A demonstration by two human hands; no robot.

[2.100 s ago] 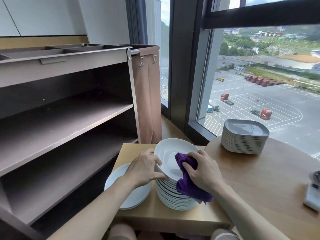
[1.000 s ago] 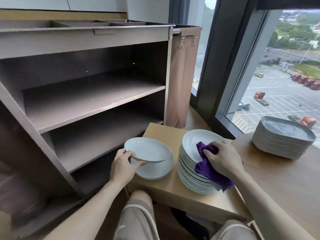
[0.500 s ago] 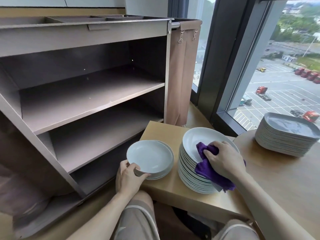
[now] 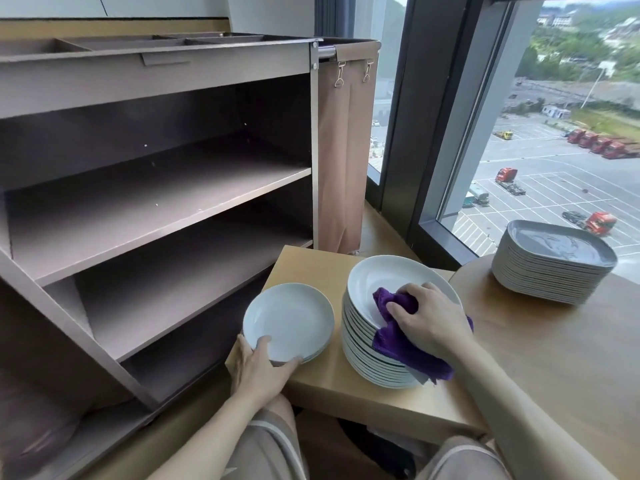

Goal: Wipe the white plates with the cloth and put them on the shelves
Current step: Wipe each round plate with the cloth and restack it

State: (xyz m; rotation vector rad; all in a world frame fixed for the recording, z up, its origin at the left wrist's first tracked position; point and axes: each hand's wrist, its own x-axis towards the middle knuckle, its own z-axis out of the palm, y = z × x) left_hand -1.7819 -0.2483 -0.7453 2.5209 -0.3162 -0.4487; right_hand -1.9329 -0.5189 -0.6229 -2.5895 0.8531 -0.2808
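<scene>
Head view: the left grip [image 4: 258, 367] pinches the near rim of a white plate [image 4: 289, 320] lying flat, face up, on a low pile at the tabletop's [image 4: 346, 393] left edge, beside the shelves [image 4: 156, 202]. The right grip [image 4: 429, 323] clutches the purple cloth [image 4: 401, 348] against the tall stack's [image 4: 363, 351] top plate, hollow upward.

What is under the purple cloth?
The top plate of the tall stack. The cloth hangs over its near rim, so that rim is hidden. The right hand grips the cloth.
</scene>
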